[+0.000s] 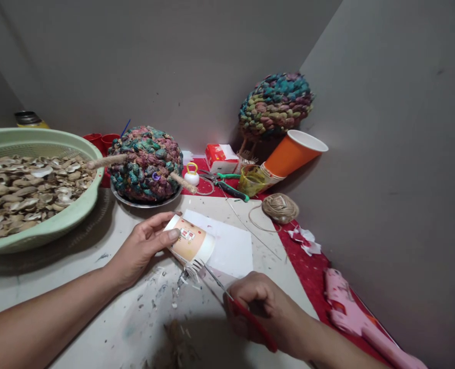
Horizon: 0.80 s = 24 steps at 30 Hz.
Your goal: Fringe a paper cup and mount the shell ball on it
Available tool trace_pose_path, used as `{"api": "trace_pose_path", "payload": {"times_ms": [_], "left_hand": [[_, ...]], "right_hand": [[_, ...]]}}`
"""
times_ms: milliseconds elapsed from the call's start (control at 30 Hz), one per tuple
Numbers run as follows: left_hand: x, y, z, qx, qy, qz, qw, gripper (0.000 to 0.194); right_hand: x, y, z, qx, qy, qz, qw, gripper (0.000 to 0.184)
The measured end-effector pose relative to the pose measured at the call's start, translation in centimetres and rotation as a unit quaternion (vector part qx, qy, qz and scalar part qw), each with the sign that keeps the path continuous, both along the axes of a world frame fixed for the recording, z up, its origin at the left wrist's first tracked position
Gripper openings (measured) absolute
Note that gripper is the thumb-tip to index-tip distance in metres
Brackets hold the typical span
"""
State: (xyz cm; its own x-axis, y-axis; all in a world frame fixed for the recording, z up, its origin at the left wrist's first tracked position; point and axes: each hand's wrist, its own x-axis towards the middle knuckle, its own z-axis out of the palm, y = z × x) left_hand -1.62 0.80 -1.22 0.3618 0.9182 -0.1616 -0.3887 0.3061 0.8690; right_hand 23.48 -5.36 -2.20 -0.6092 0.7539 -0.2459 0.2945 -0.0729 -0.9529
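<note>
My left hand grips a paper cup on its side, thumb on the printed wall and fingers round the far side. A fringe of narrow cut strips runs along part of the cup's edge. In my right hand is a pair of scissors with red handles, fingers closed round them. The blade tips meet the cup's edge beside the strips. Under the cup lies a white sheet of paper, partly hidden by it.
A green basket of shells stands left. Behind are a colourful shell-covered ball in a metal dish, another shell-covered form, green-handled pliers, an orange cup and a twine ball. A pink glue gun lies right.
</note>
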Motion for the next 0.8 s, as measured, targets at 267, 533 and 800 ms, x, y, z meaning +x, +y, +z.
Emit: {"api": "trace_pose_path", "payload": {"times_ms": [267,533,800], "left_hand": [[0.03,0.02,0.04,-0.013,0.006,0.014,1.0,0.037],[0.09,-0.04,0.09,-0.025,0.006,0.015,1.0,0.041],[0.21,-0.13,0.16,-0.025,0.009,0.03,0.999,0.041]], "right_hand": [[0.07,0.09,0.17,-0.01,0.002,0.009,1.0,0.053],[0.08,0.05,0.2,-0.026,0.001,0.007,1.0,0.069],[-0.05,0.04,0.35,-0.035,-0.006,0.005,0.999,0.06]]}}
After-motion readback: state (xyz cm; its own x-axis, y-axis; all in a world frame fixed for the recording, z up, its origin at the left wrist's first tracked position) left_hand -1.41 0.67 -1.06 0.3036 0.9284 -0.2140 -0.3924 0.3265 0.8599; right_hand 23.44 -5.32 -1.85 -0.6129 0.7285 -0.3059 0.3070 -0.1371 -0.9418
